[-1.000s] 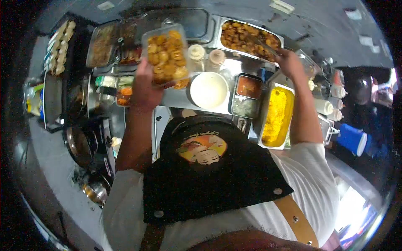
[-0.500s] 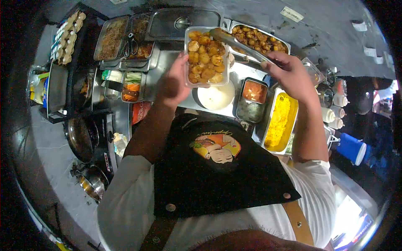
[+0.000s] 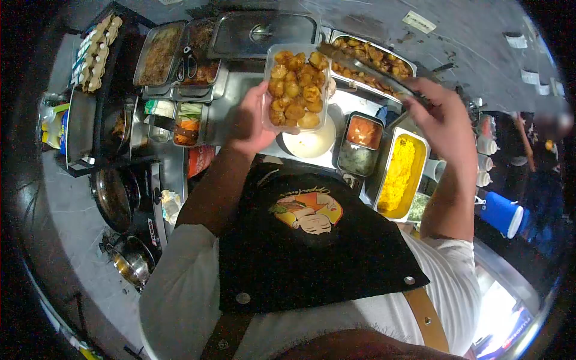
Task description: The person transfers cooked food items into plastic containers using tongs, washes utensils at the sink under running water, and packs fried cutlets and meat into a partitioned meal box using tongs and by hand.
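Note:
My left hand (image 3: 255, 120) is closed on the side of a clear plastic container (image 3: 268, 84), held up above the counter. Browned potato pieces (image 3: 293, 90) fill it. Metal tongs (image 3: 366, 67) are gripped in my right hand (image 3: 443, 114). Their dark tips are near the container's upper right corner, beside a steel pan (image 3: 415, 69) of browned potatoes. I see nothing clearly pinched in the tips. Below the container sits a white bowl (image 3: 309, 144) of pale contents, partly hidden. Right of that are a small pan of red sauce (image 3: 364, 132) and a tray of yellow rice (image 3: 399, 174).
A steel lid (image 3: 240, 36) lies at the back. To its left are food trays with scissors (image 3: 188, 65) on top. Egg cartons (image 3: 96, 54) stand far left, frying pans (image 3: 114, 198) below them. Squeeze bottles (image 3: 487, 145) line the right; a blurred person (image 3: 552, 123) is beyond.
My right hand has moved right and slightly down, drawing the tongs away from over the container toward the potato pan. The container has dropped slightly. A blurred person now shows at the right edge.

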Tool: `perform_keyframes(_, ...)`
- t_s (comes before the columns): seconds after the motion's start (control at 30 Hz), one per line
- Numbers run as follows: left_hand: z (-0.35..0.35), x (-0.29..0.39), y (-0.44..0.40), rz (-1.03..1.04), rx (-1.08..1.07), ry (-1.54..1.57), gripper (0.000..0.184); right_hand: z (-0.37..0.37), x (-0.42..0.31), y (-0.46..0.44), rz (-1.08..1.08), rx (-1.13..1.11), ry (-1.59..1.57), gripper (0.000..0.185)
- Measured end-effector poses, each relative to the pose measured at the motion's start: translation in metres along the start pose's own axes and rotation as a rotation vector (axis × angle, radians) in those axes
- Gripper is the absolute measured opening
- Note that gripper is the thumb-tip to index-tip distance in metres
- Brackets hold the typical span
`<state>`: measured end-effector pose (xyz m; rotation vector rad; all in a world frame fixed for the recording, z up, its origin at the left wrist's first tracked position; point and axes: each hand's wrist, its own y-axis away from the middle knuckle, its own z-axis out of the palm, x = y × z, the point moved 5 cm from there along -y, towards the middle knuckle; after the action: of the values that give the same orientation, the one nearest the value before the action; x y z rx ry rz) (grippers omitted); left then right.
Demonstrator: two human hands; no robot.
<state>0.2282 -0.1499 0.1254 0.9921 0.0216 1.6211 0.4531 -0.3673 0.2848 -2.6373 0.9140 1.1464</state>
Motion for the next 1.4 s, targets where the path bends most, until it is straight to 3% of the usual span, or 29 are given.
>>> perform_keyframes(0.07, -0.001, 0.0, 0.001, -0.029, 0.0, -0.023, 0.067, 0.013, -0.02, -0.002, -0.175, -0.019, 0.271, 0.028)
perform_keyframes(0.37, -0.003, -0.005, -0.004, -0.022, 0.034, -0.045, 0.064, -0.012, -0.02, 0.002, -0.124, 0.021, 0.276, 0.029)
perform_keyframes(0.4, 0.001, -0.009, -0.009, -0.018, -0.012, -0.037, 0.063, 0.003, -0.024, 0.003, -0.144, 0.017, 0.401, 0.03)
perform_keyframes(0.47, -0.009, -0.012, -0.011, 0.0, -0.084, -0.017, 0.061, 0.017, -0.024, 0.0, -0.141, -0.026, 0.339, 0.03)
perform_keyframes(0.5, -0.015, -0.014, -0.01, -0.036, -0.089, 0.072, 0.06, 0.013, -0.017, 0.0, -0.163, -0.042, 0.28, 0.03)
perform_keyframes(0.6, -0.029, -0.009, -0.012, 0.154, -0.213, -0.012, 0.057, -0.018, 0.021, -0.001, 0.095, 0.069, 0.154, 0.036)
perform_keyframes(0.63, -0.036, -0.008, -0.008, 0.12, -0.2, 0.046, 0.056, -0.023, 0.05, -0.006, 0.051, 0.137, 0.166, 0.038)
perform_keyframes(0.77, -0.067, 0.005, 0.011, -0.003, -0.215, 0.26, 0.056, -0.018, 0.129, -0.025, 0.164, 0.07, 0.486, 0.033)
perform_keyframes(0.87, -0.067, 0.015, 0.03, 0.167, 0.068, 0.081, 0.057, -0.002, 0.174, -0.041, 0.205, -0.042, 0.596, 0.032)
perform_keyframes(0.93, -0.077, 0.014, 0.033, 0.334, 0.186, -0.232, 0.058, 0.001, 0.186, -0.047, 0.275, -0.08, 0.673, 0.031)
perform_keyframes(1.0, -0.078, 0.018, 0.036, 0.341, 0.129, -0.24, 0.056, 0.001, 0.193, -0.052, 0.286, -0.061, 0.651, 0.035)
perform_keyframes(1.03, -0.077, 0.023, 0.039, 0.263, 0.014, -0.09, 0.055, 0.002, 0.196, -0.055, 0.29, -0.052, 0.639, 0.036)
perform_keyframes(1.1, -0.075, 0.023, 0.04, 0.216, -0.008, 0.009, 0.054, 0.012, 0.207, -0.067, 0.289, -0.028, 0.658, 0.035)
perform_keyframes(1.17, -0.081, 0.019, 0.04, 0.277, 0.173, -0.093, 0.054, 0.024, 0.227, -0.081, 0.28, -0.02, 0.677, 0.034)
perform_keyframes(1.33, -0.089, 0.023, 0.042, 0.597, 0.215, -0.737, 0.06, 0.025, 0.243, -0.087, 0.272, -0.007, 0.655, 0.033)
perform_keyframes(1.4, -0.09, 0.023, 0.042, 0.512, 0.205, -0.555, 0.065, 0.018, 0.226, -0.078, 0.3, -0.054, 0.613, 0.036)
